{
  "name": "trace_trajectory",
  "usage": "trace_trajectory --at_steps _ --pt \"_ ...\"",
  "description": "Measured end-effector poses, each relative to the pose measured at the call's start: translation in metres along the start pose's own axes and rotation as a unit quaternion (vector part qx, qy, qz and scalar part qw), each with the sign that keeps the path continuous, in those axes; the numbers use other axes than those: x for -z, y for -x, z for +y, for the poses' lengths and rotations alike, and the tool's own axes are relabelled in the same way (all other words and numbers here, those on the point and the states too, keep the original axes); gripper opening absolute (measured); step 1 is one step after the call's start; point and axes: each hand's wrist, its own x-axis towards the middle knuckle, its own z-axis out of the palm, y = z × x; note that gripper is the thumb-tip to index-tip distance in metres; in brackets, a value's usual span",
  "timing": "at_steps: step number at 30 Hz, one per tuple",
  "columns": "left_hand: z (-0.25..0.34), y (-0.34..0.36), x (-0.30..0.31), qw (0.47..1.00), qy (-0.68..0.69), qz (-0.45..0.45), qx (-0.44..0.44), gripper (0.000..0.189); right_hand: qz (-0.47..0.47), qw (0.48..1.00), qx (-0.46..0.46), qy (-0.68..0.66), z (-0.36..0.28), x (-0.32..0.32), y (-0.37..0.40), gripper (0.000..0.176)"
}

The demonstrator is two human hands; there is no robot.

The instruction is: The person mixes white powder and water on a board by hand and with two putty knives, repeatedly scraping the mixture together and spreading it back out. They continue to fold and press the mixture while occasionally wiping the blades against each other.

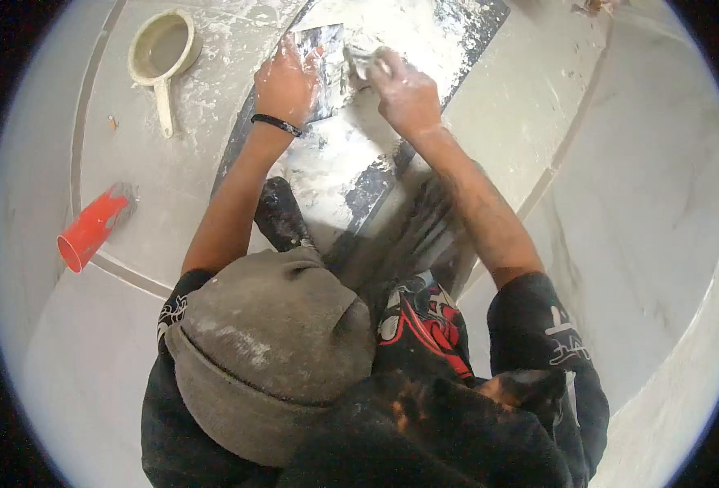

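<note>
A dark board (364, 195), thickly smeared with white paste, lies on the floor at top centre. My left hand (284, 88), with a dark band at its wrist, grips the edge of a flat, paste-streaked plate (328, 81) over the board. Just right of the plate, my right hand (406, 93) is closed around a small tool (359, 63). Motion and paste blur the tool's shape, and its tip is close to the plate. White paste coats the fingers of both hands.
A whitish handled pot (138, 61) stands at upper left. An open red cylinder (88, 234) lies below it, grey residue on its far end. Pale floor tiles with joints surround the board. A grey cap (270, 342) and dark clothing fill the lower centre.
</note>
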Motion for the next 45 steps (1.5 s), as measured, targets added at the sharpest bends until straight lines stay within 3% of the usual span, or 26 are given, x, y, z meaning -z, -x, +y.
trace_trajectory --at_steps 2,4,6,9,11,13,14,16,19,21,22,23,24,27,28,31,35,36,37,39,43,45 --pt "-0.012 0.003 -0.006 0.999 -0.001 0.024 -0.023 0.056 -0.049 0.996 0.08 -0.008 0.002 -0.004 0.005 0.01" --pt "-0.017 0.004 -0.01 0.997 -0.001 0.051 -0.051 0.056 -0.077 0.992 0.099 0.001 0.011 -0.002 -0.001 0.01" --pt "-0.016 0.009 -0.005 1.0 0.018 0.017 -0.005 0.057 -0.111 0.987 0.118 0.005 0.018 0.004 -0.011 0.01" --pt "-0.012 0.02 0.002 0.997 0.027 -0.044 0.049 0.056 -0.087 0.989 0.122 0.021 0.028 0.025 -0.038 0.022" --pt "-0.023 0.032 -0.01 0.998 0.023 -0.046 0.041 0.054 -0.048 0.994 0.09 0.044 0.031 0.027 -0.05 0.027" --pt "-0.037 0.041 -0.03 0.996 -0.032 0.027 -0.081 0.055 -0.044 0.995 0.091 0.023 0.032 0.004 -0.051 0.028" --pt "-0.033 0.043 -0.022 0.993 -0.07 -0.051 -0.082 0.049 -0.06 0.993 0.095 0.019 0.031 -0.016 -0.041 0.027" --pt "-0.025 0.053 -0.011 0.994 -0.064 -0.04 -0.075 0.045 -0.115 0.987 0.111 0.003 0.026 -0.02 -0.036 0.019" --pt "-0.036 0.058 -0.018 0.999 0.015 -0.046 -0.02 0.04 -0.162 0.977 0.137 -0.009 0.041 -0.006 -0.041 0.021" --pt "-0.041 0.063 -0.017 0.981 -0.123 -0.008 -0.153 0.043 -0.199 0.973 0.115 0.009 0.048 0.015 -0.064 0.025" --pt "-0.037 0.064 -0.018 0.982 -0.117 -0.013 -0.151 0.043 -0.135 0.984 0.116 0.021 0.054 0.007 -0.069 0.026" --pt "-0.027 0.06 -0.012 0.998 -0.009 -0.053 -0.027 0.045 -0.072 0.99 0.118 0.036 0.058 0.0 -0.075 0.028" --pt "-0.019 0.056 -0.007 0.986 0.099 -0.089 0.098 0.049 -0.073 0.992 0.1 0.031 0.046 0.007 -0.085 0.028" --pt "-0.009 0.053 0.005 0.982 0.125 -0.095 0.105 0.053 -0.138 0.989 0.049 0.031 0.036 -0.023 -0.079 0.023" --pt "-0.032 0.064 -0.035 0.998 0.033 -0.043 -0.015 0.053 -0.141 0.989 0.032 0.02 0.034 -0.029 -0.071 0.02" --pt "-0.02 0.06 -0.011 0.989 0.09 -0.086 0.075 0.053 -0.13 0.989 0.061 -0.036 0.028 -0.017 -0.051 0.018" --pt "-0.028 0.062 -0.006 0.991 0.079 -0.051 0.091 0.054 -0.111 0.991 0.056 -0.049 0.023 0.022 -0.043 0.023" --pt "-0.038 0.066 -0.005 0.998 -0.023 -0.061 -0.013 0.054 -0.114 0.991 0.048 -0.047 0.016 0.028 -0.036 0.025" --pt "-0.039 0.066 -0.007 0.998 -0.026 -0.062 -0.016 0.054 -0.116 0.991 0.041 -0.047 0.011 0.032 -0.03 0.028" --pt "-0.037 0.06 -0.003 0.988 0.089 -0.073 0.102 0.048 -0.093 0.991 0.075 -0.052 0.004 0.016 -0.004 0.031" --pt "-0.041 0.055 0.001 0.975 0.144 -0.149 0.081 0.049 -0.061 0.996 0.049 -0.046 0.011 -0.013 -0.008 0.027" --pt "-0.04 0.06 -0.002 0.983 0.126 -0.113 0.071 0.053 -0.07 0.997 0.017 -0.026 0.021 -0.022 -0.03 0.021"
